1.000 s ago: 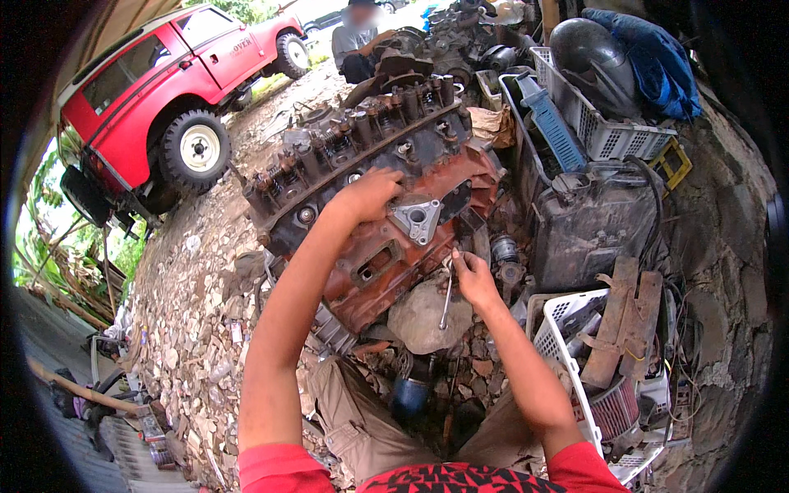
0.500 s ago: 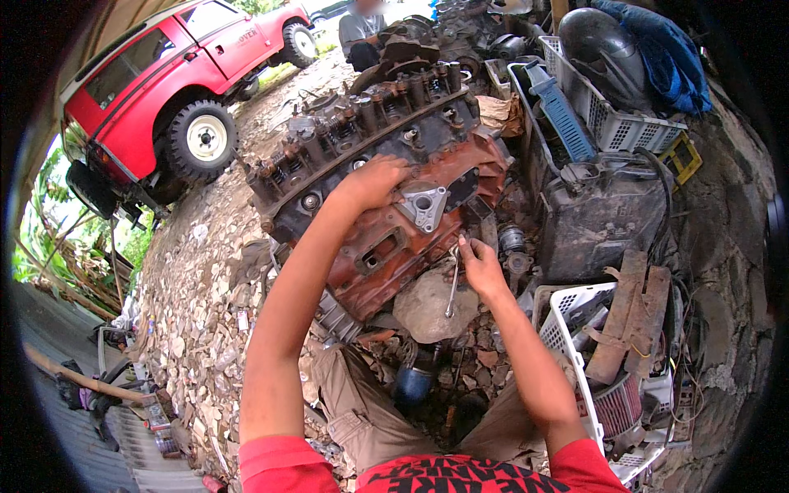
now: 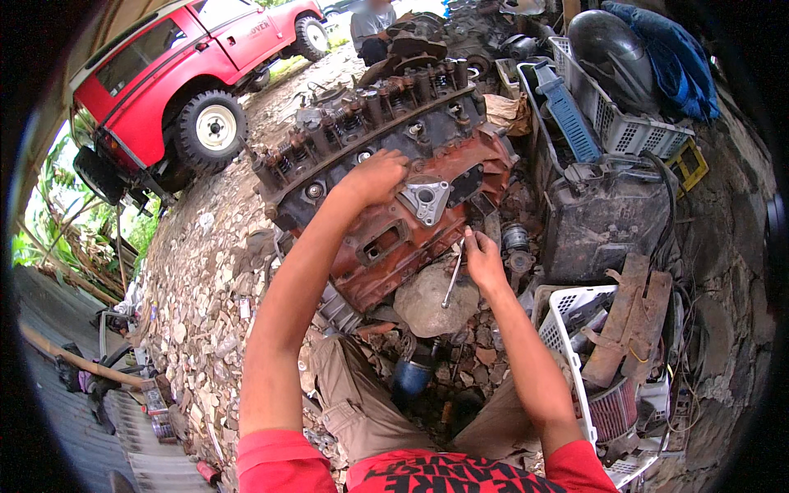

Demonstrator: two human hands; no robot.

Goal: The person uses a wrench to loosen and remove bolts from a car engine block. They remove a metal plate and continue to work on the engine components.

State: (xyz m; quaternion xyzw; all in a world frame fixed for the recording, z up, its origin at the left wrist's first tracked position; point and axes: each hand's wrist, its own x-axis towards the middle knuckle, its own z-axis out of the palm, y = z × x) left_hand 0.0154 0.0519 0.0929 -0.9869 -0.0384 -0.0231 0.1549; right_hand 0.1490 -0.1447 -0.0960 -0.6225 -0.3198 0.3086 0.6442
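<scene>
A rust-red engine block [image 3: 411,238] is seen lying on stony ground [image 3: 205,304], worked on by a person in a red shirt whose forearms enter from the lower edge. The left hand [image 3: 380,177] is laid on the upper face of the block, fingers curled downward over its edge, just beside a triangular grey metal flange [image 3: 427,200] bolted to the rusty casting; whether anything is gripped beneath the fingers cannot be told. The right hand [image 3: 483,261] is closed around the upper end of a slim metal wrench [image 3: 453,281], which is held at a slant at the lower right side of the block, its free end pointing down over a pale rounded stone [image 3: 431,304].

Behind the block, a darker cylinder head [image 3: 370,123] with a row of valve springs is set along its far edge, touching it. To the right, a dark, grimy metal tank [image 3: 604,222] is stood near the block, with a white plastic crate [image 3: 625,123] beyond it holding a blue plastic part [image 3: 567,115]. A second white crate [image 3: 567,316] with rusty metal pieces is placed by the right forearm. A red off-road vehicle [image 3: 189,82] is parked at upper left, well apart from the work. A second person [image 3: 370,25] is partly visible at the top edge, near the far end of the engine parts.
</scene>
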